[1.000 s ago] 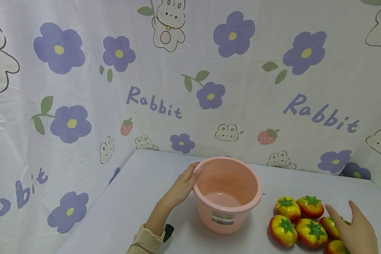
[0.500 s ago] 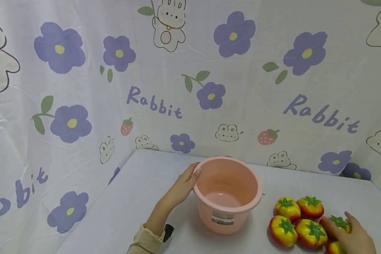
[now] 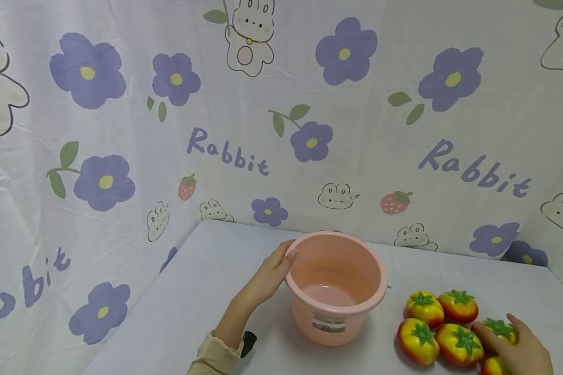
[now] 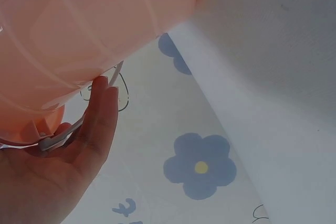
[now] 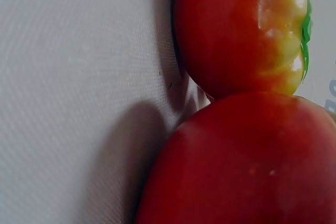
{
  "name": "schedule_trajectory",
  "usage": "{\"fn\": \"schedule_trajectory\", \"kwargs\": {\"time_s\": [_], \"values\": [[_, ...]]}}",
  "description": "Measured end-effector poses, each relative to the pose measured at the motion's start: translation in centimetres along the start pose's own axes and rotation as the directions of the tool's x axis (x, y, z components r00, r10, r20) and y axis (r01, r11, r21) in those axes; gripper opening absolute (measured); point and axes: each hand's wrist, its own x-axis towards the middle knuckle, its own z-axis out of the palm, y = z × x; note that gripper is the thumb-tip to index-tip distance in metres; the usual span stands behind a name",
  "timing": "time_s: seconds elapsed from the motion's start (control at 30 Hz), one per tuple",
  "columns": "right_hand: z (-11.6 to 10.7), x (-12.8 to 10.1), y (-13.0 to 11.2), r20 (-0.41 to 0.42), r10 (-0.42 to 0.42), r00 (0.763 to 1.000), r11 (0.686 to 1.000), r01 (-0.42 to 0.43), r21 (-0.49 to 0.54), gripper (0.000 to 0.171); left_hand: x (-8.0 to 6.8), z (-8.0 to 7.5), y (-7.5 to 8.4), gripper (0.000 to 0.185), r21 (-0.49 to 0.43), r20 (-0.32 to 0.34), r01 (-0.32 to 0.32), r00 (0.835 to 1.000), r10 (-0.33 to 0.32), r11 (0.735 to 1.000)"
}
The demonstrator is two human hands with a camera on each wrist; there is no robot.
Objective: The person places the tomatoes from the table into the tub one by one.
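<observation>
Fabric backdrop: white cloth (image 3: 122, 130) printed with purple flowers, rabbits, strawberries and the word "Rabbit" hangs on the left and runs across the back, with another panel at the far right.
Tabletop: pale grey-white tabletop (image 3: 206, 291), its cloth weave plain in the right wrist view, meets the backdrop in a corner at the back left.
Left sleeve: beige cuff (image 3: 216, 357) comes in at the bottom edge, a small dark piece just beside it.
Left hand: left hand (image 3: 269, 273) is up against the left side of the bucket, fingers (image 4: 102, 116) curled round the rim, thumb on top of the lip; the left wrist view shows them wrapped under the rim beside a white handle end.
Pink bucket: pink plastic bucket (image 3: 338, 312) stands upright near the middle of the tabletop, nothing in it, a small label on its front wall.
Tomatoes: cluster of red-and-yellow toy tomatoes (image 3: 438, 325) with green tops sits on the tabletop just right of the bucket, touching one another.
Held tomato: rightmost tomato (image 3: 499, 329) lies under the right hand, resting on the tabletop.
Right hand: right hand (image 3: 518, 351) comes in at the bottom right corner, fingers closed over that tomato; the right wrist view is filled with two tomatoes pressed together.
</observation>
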Motion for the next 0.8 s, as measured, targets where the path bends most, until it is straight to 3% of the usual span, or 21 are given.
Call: {"fn": "schedule_trajectory", "kwargs": {"time_s": [0.8], "values": [[-0.74,-0.22,-0.22,-0.047,-0.009,0.999,0.993,0.015,0.121,0.108,-0.11,0.06,0.12,0.049,-0.029,0.003,0.003,1.0,-0.003,1.0]]}}
